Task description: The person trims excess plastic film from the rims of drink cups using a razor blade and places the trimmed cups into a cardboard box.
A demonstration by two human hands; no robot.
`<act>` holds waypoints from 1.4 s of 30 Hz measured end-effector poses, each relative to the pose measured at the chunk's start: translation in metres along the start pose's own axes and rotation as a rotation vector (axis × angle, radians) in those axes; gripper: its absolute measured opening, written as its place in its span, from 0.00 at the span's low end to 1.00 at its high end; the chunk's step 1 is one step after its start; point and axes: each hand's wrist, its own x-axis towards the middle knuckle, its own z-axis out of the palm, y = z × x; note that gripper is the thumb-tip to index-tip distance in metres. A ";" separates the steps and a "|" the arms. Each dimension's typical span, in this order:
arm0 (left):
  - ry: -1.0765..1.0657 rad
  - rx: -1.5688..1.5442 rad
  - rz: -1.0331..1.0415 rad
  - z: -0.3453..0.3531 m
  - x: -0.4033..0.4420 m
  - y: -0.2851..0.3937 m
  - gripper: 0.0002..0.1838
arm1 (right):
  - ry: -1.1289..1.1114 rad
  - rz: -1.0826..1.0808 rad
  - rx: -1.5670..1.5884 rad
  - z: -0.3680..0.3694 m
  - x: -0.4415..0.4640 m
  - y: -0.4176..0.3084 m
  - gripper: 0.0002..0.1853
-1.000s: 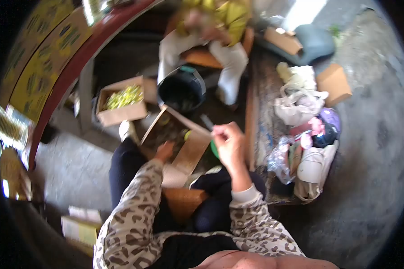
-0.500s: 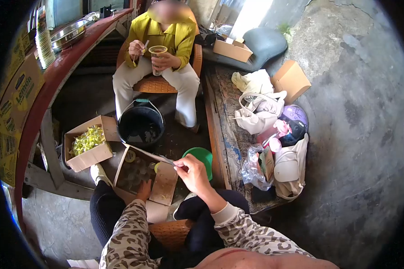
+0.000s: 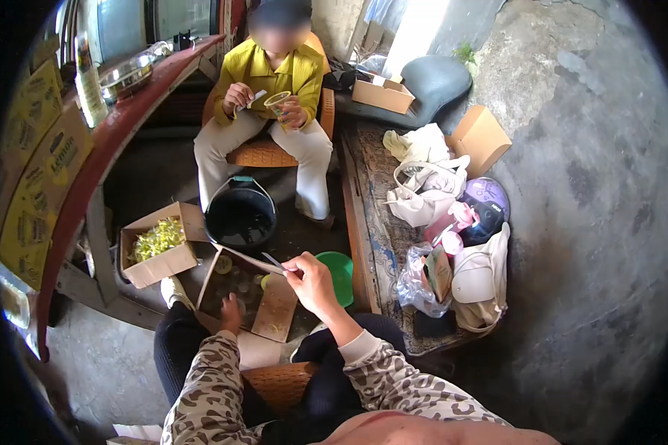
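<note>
My right hand (image 3: 313,285) is raised above the cardboard box, its fingers pinched round a small knife (image 3: 272,260) whose thin grey blade points up and left. Down at the near left side of the open box (image 3: 276,308) is my left hand (image 3: 231,314), its fingers closed round what looks like a clear plastic cup (image 3: 242,305), partly hidden and blurred. Several more clear cups (image 3: 243,285) lie inside that box, dim and hard to tell apart. A yellow lid-like disc (image 3: 223,264) shows near its far corner.
A black bucket (image 3: 240,213) stands beyond the box, with a green basin (image 3: 335,278) to its right. At left, another box (image 3: 159,248) holds yellow-green strips. Opposite sits a person (image 3: 274,81) holding a cup and a blade. Bags (image 3: 427,200) lie on the bench at right.
My left hand has drawn back slightly from inside the box, with a clear cup now at its fingers. My right hand still holds the knife. The seated person has tilted their cup.
</note>
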 end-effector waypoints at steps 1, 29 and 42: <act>0.017 0.019 -0.001 -0.015 0.002 0.008 0.22 | 0.007 -0.009 0.022 -0.001 0.000 -0.001 0.05; -0.557 -1.658 0.459 -0.316 -0.066 0.150 0.40 | 0.144 -0.157 0.140 -0.022 0.005 -0.011 0.07; -0.351 -1.493 0.148 -0.233 -0.032 0.142 0.23 | 0.067 -0.103 0.077 -0.019 0.002 -0.020 0.06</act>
